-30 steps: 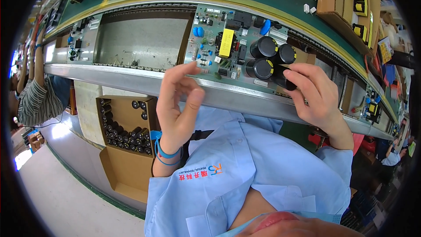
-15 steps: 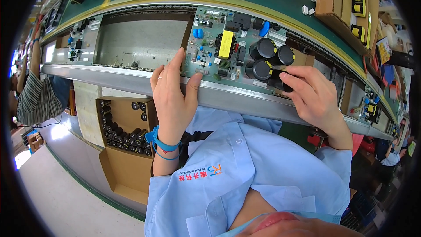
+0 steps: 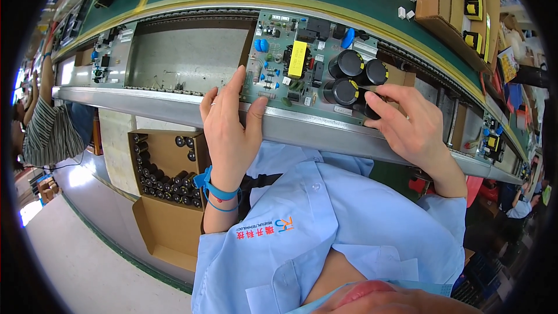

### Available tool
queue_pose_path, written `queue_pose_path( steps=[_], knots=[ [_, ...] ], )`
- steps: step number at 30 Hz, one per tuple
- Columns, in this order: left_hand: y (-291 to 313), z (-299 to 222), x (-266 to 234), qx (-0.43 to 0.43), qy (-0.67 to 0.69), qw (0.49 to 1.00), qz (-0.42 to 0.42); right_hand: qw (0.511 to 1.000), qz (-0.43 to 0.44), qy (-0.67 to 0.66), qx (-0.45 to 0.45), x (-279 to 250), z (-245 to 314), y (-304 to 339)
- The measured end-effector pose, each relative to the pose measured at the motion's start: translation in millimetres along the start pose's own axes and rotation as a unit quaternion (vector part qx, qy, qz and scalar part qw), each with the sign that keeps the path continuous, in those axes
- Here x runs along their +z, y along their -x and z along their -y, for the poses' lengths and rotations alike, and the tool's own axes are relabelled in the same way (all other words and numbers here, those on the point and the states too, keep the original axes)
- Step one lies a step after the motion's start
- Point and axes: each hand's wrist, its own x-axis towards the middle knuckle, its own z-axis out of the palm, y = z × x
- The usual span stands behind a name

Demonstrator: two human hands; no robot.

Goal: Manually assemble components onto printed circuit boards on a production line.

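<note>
A green circuit board lies across the conveyor rails in front of me, crowded with parts. It carries a yellow-wrapped transformer, blue disc parts and several large black capacitors at its right end. My right hand has its thumb and fingers closed round the nearest-right black capacitor, which is mostly covered by the fingers. My left hand rests with fingers stretched along the board's left edge, the thumb at its near left corner.
A metal rail runs along the conveyor's near side. Below it at left stands an open cardboard box of black capacitors. Another board sits farther left on the line. A carton stands at upper right; a person's striped sleeve shows at far left.
My right hand has shifted slightly left and down with its grip on the capacitor, which now shows less. The left hand stays almost still at the board's edge.
</note>
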Motion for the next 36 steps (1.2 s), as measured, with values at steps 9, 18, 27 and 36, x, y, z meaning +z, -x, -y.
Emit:
queue_pose_path(
  steps=[9,18,27,36],
  knots=[
    [-10,4,-3,-0.006,0.063,0.998,0.015,0.999,-0.026,0.026,-0.031,-14,8,-2],
    [-23,-38,22,0.100,0.161,0.965,0.180,0.981,0.116,0.000,-0.155,15,49,-15],
    [-59,-5,-2,0.137,0.163,0.971,0.106,0.963,0.256,0.074,0.047,5,39,-8],
    [-108,346,-164,-0.170,-0.099,0.927,-0.319,0.921,0.275,0.107,0.256,-15,-1,41]
  ],
)
